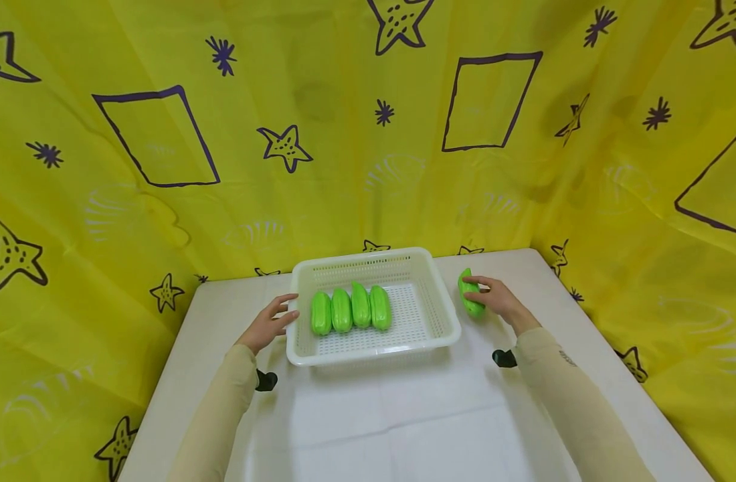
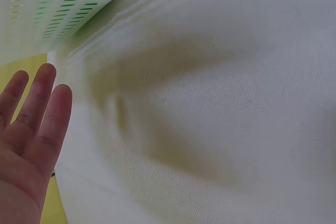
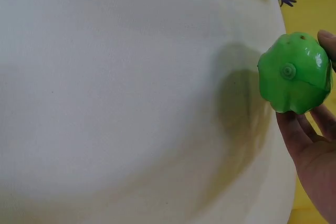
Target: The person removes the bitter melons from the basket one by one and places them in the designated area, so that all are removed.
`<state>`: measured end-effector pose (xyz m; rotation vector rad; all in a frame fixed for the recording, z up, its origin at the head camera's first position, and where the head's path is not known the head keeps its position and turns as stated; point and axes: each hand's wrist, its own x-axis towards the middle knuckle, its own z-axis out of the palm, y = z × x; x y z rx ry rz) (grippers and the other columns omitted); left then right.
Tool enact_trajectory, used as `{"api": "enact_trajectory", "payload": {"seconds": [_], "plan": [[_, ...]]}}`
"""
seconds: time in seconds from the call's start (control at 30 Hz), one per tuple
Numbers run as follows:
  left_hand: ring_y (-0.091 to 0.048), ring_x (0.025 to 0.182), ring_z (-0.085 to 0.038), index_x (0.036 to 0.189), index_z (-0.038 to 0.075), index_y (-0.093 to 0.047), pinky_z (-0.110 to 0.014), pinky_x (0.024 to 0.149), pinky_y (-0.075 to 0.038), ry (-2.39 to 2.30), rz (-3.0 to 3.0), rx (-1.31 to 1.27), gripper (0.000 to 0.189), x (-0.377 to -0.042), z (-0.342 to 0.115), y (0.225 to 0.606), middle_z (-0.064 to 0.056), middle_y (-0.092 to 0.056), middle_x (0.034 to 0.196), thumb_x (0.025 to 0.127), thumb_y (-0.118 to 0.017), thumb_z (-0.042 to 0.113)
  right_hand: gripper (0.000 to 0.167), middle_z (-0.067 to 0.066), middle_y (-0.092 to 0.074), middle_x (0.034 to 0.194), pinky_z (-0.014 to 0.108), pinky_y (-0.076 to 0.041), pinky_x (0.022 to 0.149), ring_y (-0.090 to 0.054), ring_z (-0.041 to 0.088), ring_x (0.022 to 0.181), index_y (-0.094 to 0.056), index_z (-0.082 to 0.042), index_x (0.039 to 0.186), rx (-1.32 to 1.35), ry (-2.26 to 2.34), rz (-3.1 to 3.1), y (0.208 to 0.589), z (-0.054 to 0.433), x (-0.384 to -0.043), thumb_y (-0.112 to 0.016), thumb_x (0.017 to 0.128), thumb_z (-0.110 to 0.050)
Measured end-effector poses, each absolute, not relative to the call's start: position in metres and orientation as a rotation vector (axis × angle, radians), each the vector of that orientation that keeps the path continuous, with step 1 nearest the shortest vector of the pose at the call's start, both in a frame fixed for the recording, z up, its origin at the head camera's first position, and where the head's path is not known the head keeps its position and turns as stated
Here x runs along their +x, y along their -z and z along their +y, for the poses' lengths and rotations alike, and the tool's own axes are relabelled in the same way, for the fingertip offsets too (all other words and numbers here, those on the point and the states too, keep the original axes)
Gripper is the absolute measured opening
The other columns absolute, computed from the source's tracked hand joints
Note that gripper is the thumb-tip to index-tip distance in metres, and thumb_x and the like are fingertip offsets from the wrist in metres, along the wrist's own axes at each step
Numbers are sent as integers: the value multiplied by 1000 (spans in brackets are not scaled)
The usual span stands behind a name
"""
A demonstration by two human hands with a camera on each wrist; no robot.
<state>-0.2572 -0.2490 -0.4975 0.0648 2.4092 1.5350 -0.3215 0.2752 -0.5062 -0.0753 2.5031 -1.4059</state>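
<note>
Several glossy green ridged gourds (image 1: 360, 305) lie side by side in the left half of a white perforated plastic basket (image 1: 368, 351). My left hand (image 1: 273, 323) is at the basket's left rim, fingers extended; whether they touch it I cannot tell. In the left wrist view, the fingers (image 2: 44, 111) look fairly straight beside the basket wall (image 2: 68, 11). To the right of the basket, my right hand (image 1: 494, 297) holds another green gourd (image 1: 469, 294) between thumb and fingers. The right wrist view shows this gourd's end (image 3: 294, 74) with a small round nub, above its shadow.
The basket stands on a white cloth-covered table (image 1: 380, 415) near its far edge. Yellow curtains (image 1: 320, 201) with dark star and square drawings enclose the back and sides. Dark wrist camera mounts (image 1: 504, 359) project inward from both sleeves.
</note>
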Motion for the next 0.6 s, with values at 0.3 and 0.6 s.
{"api": "enact_trajectory", "payload": {"seconds": [0.3,0.6], "plan": [[-31,137,-46,152,16,-32,-56,101,-43,-1541,2398,59,60,-254,-247,491,-27,-25,153,100,-58,32,54,29,-26,153,55,-35,106,-35,48,130,-47,-1,143,-98,1362,2510,521,279,-325,-66,95,-19],[-31,136,-47,150,11,-33,-55,101,-42,-1532,2375,45,57,-239,-237,460,-28,-26,152,101,-57,27,55,27,-24,155,60,-26,110,-27,49,136,-46,-4,144,-100,1348,2499,525,277,-330,-65,95,-20]]}}
